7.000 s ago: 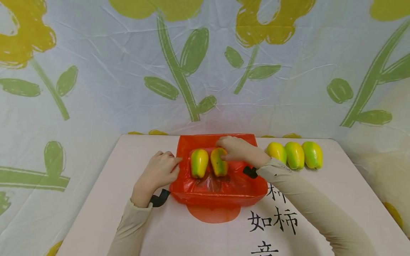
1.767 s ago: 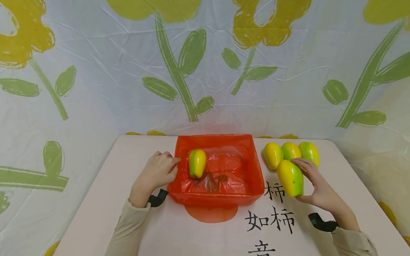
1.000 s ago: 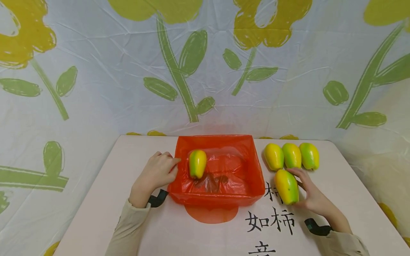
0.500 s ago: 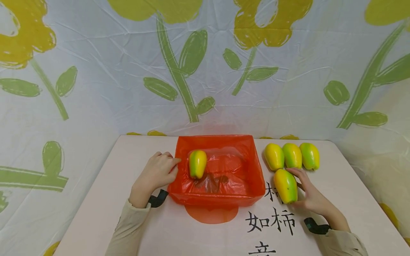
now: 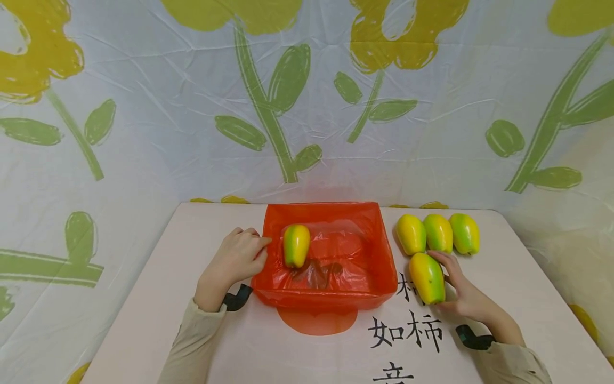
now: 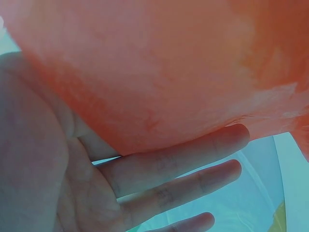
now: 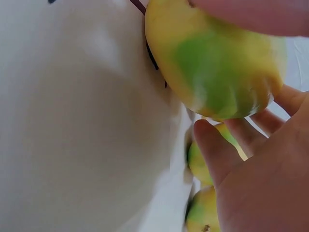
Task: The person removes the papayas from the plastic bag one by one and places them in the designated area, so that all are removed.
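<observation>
In the head view a red plastic bag [image 5: 331,301] stands open in a box shape on the table, with one yellow-green papaya [image 5: 296,245] inside at its left. My left hand [image 5: 237,256] holds the bag's left side. In the left wrist view, straight fingers [image 6: 193,150] lie along the thin red film, which hides part of the hand. To the right of the bag, my right hand [image 5: 467,296] grips a second papaya [image 5: 427,278] between thumb and fingers. Behind that one stand three more papayas in a row, the leftmost papaya [image 5: 411,234] nearest the bag.
The pale table cover [image 5: 268,352] carries black printed characters [image 5: 408,330] and an orange-red printed shape [image 5: 317,321] in front of the bag. A flower-patterned cloth [image 5: 192,80] hangs behind and at both sides of the table.
My right hand has taken a papaya out of the bag to the right, then lowered it in front of the row. During the last second it has barely moved. My left hand stays at the bag.
</observation>
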A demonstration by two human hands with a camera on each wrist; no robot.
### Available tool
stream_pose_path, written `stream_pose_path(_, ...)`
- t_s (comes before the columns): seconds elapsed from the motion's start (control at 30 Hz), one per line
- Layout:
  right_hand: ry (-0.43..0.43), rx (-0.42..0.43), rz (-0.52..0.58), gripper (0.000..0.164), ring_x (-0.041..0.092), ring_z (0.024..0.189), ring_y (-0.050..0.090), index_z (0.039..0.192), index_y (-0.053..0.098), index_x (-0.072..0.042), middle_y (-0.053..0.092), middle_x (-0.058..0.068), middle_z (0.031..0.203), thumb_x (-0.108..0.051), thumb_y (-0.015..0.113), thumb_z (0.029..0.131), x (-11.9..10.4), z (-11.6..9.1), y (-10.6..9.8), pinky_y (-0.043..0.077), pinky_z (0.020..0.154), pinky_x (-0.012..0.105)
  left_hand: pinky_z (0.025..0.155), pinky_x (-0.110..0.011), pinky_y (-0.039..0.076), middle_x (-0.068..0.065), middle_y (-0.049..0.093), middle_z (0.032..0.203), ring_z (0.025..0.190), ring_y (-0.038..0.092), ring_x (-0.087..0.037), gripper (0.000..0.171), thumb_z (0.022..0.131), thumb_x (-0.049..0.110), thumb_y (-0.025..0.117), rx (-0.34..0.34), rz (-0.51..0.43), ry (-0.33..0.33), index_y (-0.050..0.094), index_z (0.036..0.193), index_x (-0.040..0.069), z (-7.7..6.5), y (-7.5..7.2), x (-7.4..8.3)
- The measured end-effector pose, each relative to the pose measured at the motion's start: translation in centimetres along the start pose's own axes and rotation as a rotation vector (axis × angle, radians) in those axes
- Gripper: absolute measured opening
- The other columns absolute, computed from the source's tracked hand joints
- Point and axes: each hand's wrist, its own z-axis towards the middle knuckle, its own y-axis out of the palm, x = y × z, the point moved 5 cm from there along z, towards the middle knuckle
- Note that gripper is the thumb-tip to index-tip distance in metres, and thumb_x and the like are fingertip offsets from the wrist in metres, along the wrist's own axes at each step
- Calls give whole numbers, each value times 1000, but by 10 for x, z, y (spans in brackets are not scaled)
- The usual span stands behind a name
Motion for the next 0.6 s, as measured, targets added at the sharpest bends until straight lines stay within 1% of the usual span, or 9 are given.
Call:
stream_pose_path(0.17,-6,-1,-7,119,-14,131,10,154,18,-6,15,22,153,1,79,51,-1,0,0,29,86,82,71,-38,46,-8,70,79,85,64,-27,27,84,9,59,-1,2,6,76,104,4,1,0,0)
stream_pose_path(0.3,-30,5,-8,120,-13,133,9,153,17,-3,15,26,152,3,80,51,-4,0,-1,28,87,82,70,-38,46,-8,70,79,84,63,-27,27,83,8,59,5,0,7,76,103,4,0,0,0)
stream_pose_path(0.37,-42,9,-5,120,-11,136,8,154,17,-2,15,27,152,3,80,52,-5,-1,-2,29,106,67,70,-38,46,-8,70,80,84,63,-27,27,84,8,59,2,-2,3,76,104,4,0,0,0)
stream_pose_path(0.4,-49,11,-3,119,-11,137,8,154,17,-2,16,26,153,4,81,53,-7,-1,-3,27,114,54,71,-38,46,-8,71,81,84,63,-27,27,84,9,59,1,-2,2,76,104,4,-1,0,0)
stream_pose_path(0.43,-51,13,-2,119,-10,138,8,154,17,-2,16,24,154,3,81,54,-8,-1,-3,22,117,40,71,-38,46,-8,71,81,85,63,-27,28,84,9,59,-2,-4,-1,76,105,4,-1,0,0)
stream_pose_path(0.47,-54,17,-1,118,-9,139,7,154,18,-3,17,20,155,2,81,55,-9,-1,-5,17,116,25,72,-38,47,-8,71,82,85,63,-27,28,84,9,59,-4,-5,-3,76,105,4,-1,-1,0)
stream_pose_path(0.5,-59,22,1,116,-9,140,8,155,18,-3,18,16,156,2,81,57,-11,-1,-6,13,111,13,72,-39,47,-8,71,82,85,63,-27,28,84,9,59,-4,-6,-5,76,106,4,-1,-1,0)
stream_pose_path(0.53,-61,28,-1,115,-8,140,9,155,19,-4,18,12,157,0,81,59,-12,-1,-7,10,103,5,72,-39,47,-8,71,82,86,63,-27,28,84,9,59,-6,-7,-6,76,106,4,0,-1,0)
stream_pose_path(0.6,-74,40,0,111,-8,140,11,155,20,-5,19,4,158,-2,82,62,-15,0,-10,9,103,6,73,-39,47,-8,71,83,86,64,-27,29,84,10,58,-7,-8,-6,76,106,4,0,-1,0)
